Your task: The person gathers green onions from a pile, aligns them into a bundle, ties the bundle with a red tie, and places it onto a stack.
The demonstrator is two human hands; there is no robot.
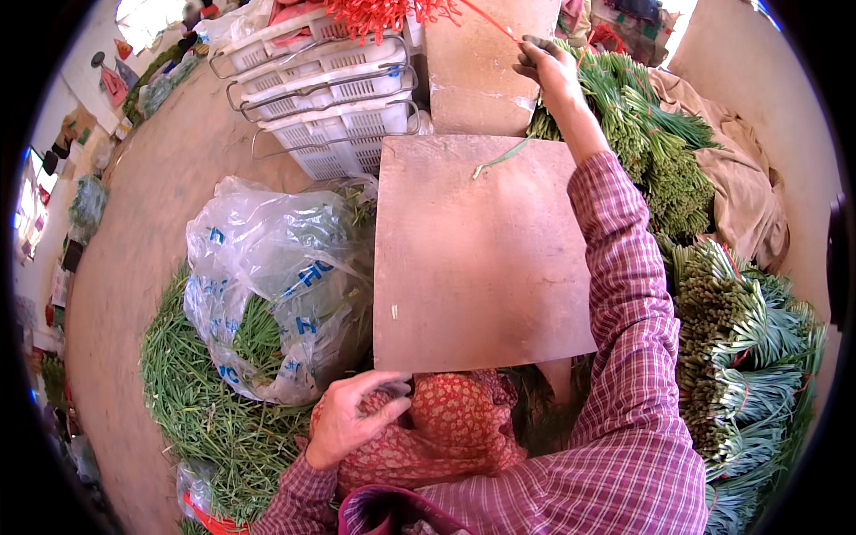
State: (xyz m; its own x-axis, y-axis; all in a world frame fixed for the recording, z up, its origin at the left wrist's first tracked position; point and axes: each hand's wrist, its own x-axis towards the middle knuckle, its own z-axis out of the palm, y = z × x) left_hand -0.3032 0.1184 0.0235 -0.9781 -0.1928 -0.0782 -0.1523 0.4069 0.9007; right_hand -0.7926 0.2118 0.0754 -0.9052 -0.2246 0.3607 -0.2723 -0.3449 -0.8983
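Observation:
My right hand (pixel 550 65) is stretched far forward, its fingers pinching the end of a thin red tie (pixel 491 20) that is pulled taut from the upper left. A heap of similar red ties (pixel 388 15) hangs at the top, over the stacked crates. Over my patterned red apron (pixel 458 418), my left hand (pixel 354 416) rests with thumb and fingers apart, holding nothing. In front of me a square wooden board (pixel 481 254) bears one loose green leaf (pixel 501 159) and a small pale scrap (pixel 394 311).
White plastic crates (pixel 334 114) with metal handles stand stacked at the upper left. Beside the board, a clear plastic bag (pixel 267 227) lies on loose green trimmings (pixel 200 401). Tied bundles of green stalks (pixel 722 334) pile along the right, near a brown cloth (pixel 742 180).

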